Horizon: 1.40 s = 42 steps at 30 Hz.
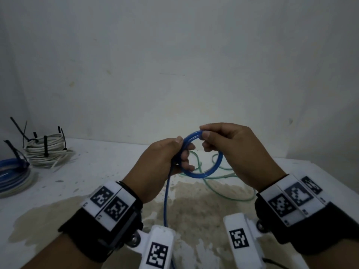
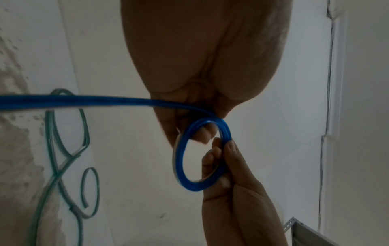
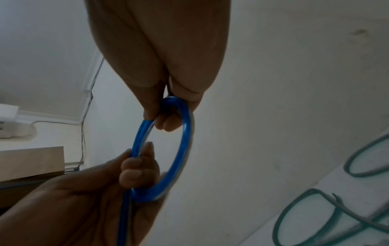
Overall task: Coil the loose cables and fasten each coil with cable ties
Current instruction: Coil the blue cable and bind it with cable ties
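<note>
While both hands pinch it, glossy blue cable (image 1: 203, 172) — round loop — left hand (image 1: 161, 166), right hand (image 1: 233, 150), each grip clamped.

Blue cable (image 1: 202, 171), green cable (image 1: 229, 189), white coil (image 1: 48, 150) with black ties (image 1: 45, 145), black-and-white checkered wrist markers (image 1: 108, 202).
</note>
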Each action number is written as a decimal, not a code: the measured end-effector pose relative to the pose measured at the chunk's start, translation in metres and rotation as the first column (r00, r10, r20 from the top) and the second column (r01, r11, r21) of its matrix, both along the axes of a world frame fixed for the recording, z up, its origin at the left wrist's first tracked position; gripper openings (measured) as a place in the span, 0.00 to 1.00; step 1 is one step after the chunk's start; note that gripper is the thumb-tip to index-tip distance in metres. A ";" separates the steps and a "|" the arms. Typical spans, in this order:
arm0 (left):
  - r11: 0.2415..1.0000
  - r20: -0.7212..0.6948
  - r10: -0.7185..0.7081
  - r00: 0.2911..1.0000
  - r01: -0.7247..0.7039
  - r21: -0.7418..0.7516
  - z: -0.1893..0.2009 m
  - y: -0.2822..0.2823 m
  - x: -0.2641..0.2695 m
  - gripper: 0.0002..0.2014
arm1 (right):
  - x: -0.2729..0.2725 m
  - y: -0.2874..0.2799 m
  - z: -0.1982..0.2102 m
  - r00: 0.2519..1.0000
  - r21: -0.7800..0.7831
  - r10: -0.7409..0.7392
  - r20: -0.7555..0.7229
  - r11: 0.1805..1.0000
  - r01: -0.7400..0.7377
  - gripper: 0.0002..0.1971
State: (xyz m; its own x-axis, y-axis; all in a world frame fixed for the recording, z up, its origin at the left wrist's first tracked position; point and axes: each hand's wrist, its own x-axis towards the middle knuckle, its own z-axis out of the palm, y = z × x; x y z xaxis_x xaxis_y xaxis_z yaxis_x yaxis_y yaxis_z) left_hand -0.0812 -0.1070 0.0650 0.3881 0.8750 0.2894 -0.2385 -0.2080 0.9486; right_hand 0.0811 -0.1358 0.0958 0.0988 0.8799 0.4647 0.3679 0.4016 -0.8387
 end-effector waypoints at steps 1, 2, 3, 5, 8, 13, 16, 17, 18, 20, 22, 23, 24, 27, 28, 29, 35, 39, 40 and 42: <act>0.998 -0.028 0.039 0.999 -0.038 0.045 0.001 0.001 0.000 0.18 | -0.001 -0.001 0.001 1.000 -0.021 0.011 0.023 1.000 -0.011 0.05; 0.990 -0.084 0.091 0.992 -0.080 0.120 0.001 0.003 -0.001 0.19 | -0.002 -0.002 0.002 0.997 -0.050 0.026 0.071 0.999 -0.022 0.05; 0.972 -0.153 0.138 0.978 -0.104 0.213 0.000 0.004 -0.002 0.19 | -0.002 -0.003 0.005 0.990 -0.084 0.046 0.130 0.996 -0.035 0.05; 0.902 -0.318 0.243 0.917 -0.093 0.421 0.000 0.006 -0.004 0.18 | -0.004 -0.007 0.011 0.963 -0.156 0.090 0.255 0.986 -0.051 0.06; 0.792 -0.393 0.337 0.856 -0.032 0.609 -0.002 0.006 -0.005 0.08 | -0.005 -0.010 0.017 0.943 -0.318 0.167 0.289 0.946 -0.071 0.13; 0.816 -0.275 0.227 0.934 -0.028 0.578 0.000 0.002 -0.004 0.11 | -0.009 -0.017 0.011 0.921 -0.506 0.389 -0.033 0.788 -0.351 0.18; 0.851 -0.147 0.178 0.973 -0.077 0.519 0.000 0.005 -0.005 0.12 | -0.012 -0.019 0.003 0.857 -0.429 0.447 -0.257 0.742 -0.516 0.16; 0.855 -0.123 0.197 0.973 -0.109 0.507 -0.002 0.006 -0.005 0.11 | -0.012 -0.019 0.001 0.831 -0.397 0.451 -0.326 0.732 -0.554 0.16; 0.855 -0.110 0.226 0.968 -0.143 0.499 -0.004 0.008 -0.006 0.11 | -0.012 -0.019 -0.002 0.801 -0.360 0.444 -0.401 0.728 -0.584 0.17; 0.847 -0.104 0.287 0.952 -0.201 0.492 -0.013 0.011 -0.009 0.08 | -0.008 -0.020 -0.004 0.733 -0.280 0.405 -0.546 0.737 -0.615 0.17; 0.833 -0.120 0.323 0.939 -0.222 0.507 -0.026 0.014 -0.011 0.07 | -0.002 -0.021 -0.005 0.667 -0.205 0.346 -0.660 0.771 -0.603 0.15; 0.822 -0.140 0.334 0.932 -0.215 0.528 -0.033 0.015 -0.012 0.08 | 0.003 -0.021 -0.004 0.630 -0.169 0.321 -0.707 0.789 -0.591 0.14; 0.812 -0.169 0.341 0.925 -0.199 0.549 -0.039 0.016 -0.013 0.09 | 0.007 -0.021 -0.003 0.596 -0.135 0.308 -0.741 0.802 -0.582 0.14; 0.801 -0.298 0.341 0.891 -0.110 0.589 -0.054 0.016 -0.015 0.13 | 0.017 -0.020 -0.001 0.520 -0.070 0.273 -0.809 0.834 -0.547 0.14; 0.799 -0.362 0.340 0.868 -0.063 0.598 -0.057 0.016 -0.016 0.14 | 0.020 -0.019 -0.001 0.496 -0.060 0.252 -0.831 0.845 -0.531 0.14; 0.801 -0.422 0.335 0.842 -0.018 0.598 -0.059 0.017 -0.018 0.14 | 0.022 -0.018 -0.002 0.476 -0.057 0.229 -0.849 0.856 -0.514 0.14; 0.621 -0.655 0.381 0.652 0.345 0.704 -0.057 0.021 -0.015 0.11 | 0.030 -0.011 -0.008 0.378 -0.043 0.147 -0.914 0.891 -0.452 0.13; 0.479 -0.616 0.569 0.545 0.389 0.787 -0.052 0.021 -0.017 0.09 | 0.036 -0.007 -0.004 0.383 -0.072 0.100 -0.919 0.910 -0.409 0.13; 0.418 -0.569 0.609 0.553 0.386 0.823 -0.049 0.020 -0.017 0.09 | 0.037 -0.007 -0.004 0.396 -0.079 0.095 -0.913 0.912 -0.402 0.14; 0.347 -0.532 0.637 0.557 0.409 0.844 -0.046 0.023 -0.017 0.08 | 0.042 -0.007 -0.003 0.413 -0.091 0.092 -0.906 0.911 -0.402 0.15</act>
State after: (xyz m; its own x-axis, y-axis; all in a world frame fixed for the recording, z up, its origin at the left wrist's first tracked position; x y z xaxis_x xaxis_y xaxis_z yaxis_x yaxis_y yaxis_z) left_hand -0.0983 -0.0838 0.0190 0.7831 0.3523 0.5124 0.4677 -0.8767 -0.1121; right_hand 0.1234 -0.1429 0.0928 0.0666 0.9975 0.0226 -0.6952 0.0627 -0.7161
